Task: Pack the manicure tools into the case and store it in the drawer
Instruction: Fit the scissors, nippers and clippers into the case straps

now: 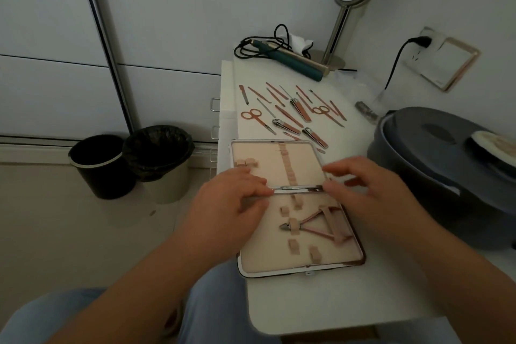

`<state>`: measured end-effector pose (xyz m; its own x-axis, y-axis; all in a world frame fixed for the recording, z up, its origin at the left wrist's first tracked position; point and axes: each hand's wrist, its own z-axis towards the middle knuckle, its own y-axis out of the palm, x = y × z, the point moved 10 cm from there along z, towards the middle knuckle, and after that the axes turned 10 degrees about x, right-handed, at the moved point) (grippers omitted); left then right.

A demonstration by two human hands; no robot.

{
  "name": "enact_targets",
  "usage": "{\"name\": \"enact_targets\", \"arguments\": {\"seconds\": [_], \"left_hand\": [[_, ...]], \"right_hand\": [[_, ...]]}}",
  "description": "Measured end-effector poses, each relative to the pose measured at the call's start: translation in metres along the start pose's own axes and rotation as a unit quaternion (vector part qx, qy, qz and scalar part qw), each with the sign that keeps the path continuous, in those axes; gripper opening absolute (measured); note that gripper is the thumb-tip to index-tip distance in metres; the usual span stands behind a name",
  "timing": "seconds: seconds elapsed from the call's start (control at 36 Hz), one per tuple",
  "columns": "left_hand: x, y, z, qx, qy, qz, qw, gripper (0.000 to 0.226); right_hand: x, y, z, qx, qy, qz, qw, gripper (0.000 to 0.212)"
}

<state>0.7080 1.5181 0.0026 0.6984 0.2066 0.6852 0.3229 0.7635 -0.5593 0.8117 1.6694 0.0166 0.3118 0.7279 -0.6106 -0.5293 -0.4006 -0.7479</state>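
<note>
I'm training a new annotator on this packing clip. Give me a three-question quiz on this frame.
1. True or false: the case lies open on the table.
2. Which tool is already strapped into the case?
A. scissors
B. cuticle nipper
C. nail clipper
3. Fill in: both hands are at the case's ____.

Key:
1. True.
2. B, the cuticle nipper; scissors and nail clipper lie loose beyond the case.
3. Hinge; left hand and right hand meet there.

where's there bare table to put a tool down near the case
Bare table shows between the open case and the near edge, and right of the case before the grey round container. Behind the case it is crowded with loose manicure tools.
</note>
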Motion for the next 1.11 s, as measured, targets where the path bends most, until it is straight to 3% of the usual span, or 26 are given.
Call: {"name": "enact_targets", "arguments": {"seconds": [0.17, 0.28, 0.33, 0.5, 0.75, 0.94, 1.11], "left_hand": [[-0.003, 0.003, -0.003, -0.021, -0.011, -0.004, 1.0, 0.021], [-0.003, 0.004, -0.004, -0.022, -0.012, -0.008, 1.0, 0.02], [-0.003, 0.004, -0.004, -0.021, -0.01, -0.009, 1.0, 0.019], [-0.005, 0.005, -0.002, -0.014, -0.008, -0.013, 1.0, 0.018], [-0.004, 0.004, -0.004, -0.002, 0.002, -0.023, 1.0, 0.017], [-0.004, 0.003, -0.003, -0.008, -0.005, -0.028, 1.0, 0.017], [-0.005, 0.003, -0.003, -0.006, -0.008, -0.035, 0.999, 0.017]], "right_hand": [[-0.001, 0.007, 0.063, 0.065, 0.002, -0.068, 0.996, 0.027], [0.016, 0.007, 0.102, 0.111, 0.064, -0.119, 0.985, 0.035], [0.028, 0.012, 0.114, 0.099, 0.1, -0.151, 0.979, 0.037], [0.039, 0.024, 0.122, 0.089, 0.111, -0.206, 0.968, 0.016], [0.044, 0.02, 0.121, 0.078, 0.125, -0.187, 0.971, 0.02], [0.039, 0.022, 0.132, 0.078, 0.122, -0.18, 0.973, 0.008], [0.015, 0.025, 0.15, 0.091, 0.069, -0.201, 0.973, 0.028]]}}
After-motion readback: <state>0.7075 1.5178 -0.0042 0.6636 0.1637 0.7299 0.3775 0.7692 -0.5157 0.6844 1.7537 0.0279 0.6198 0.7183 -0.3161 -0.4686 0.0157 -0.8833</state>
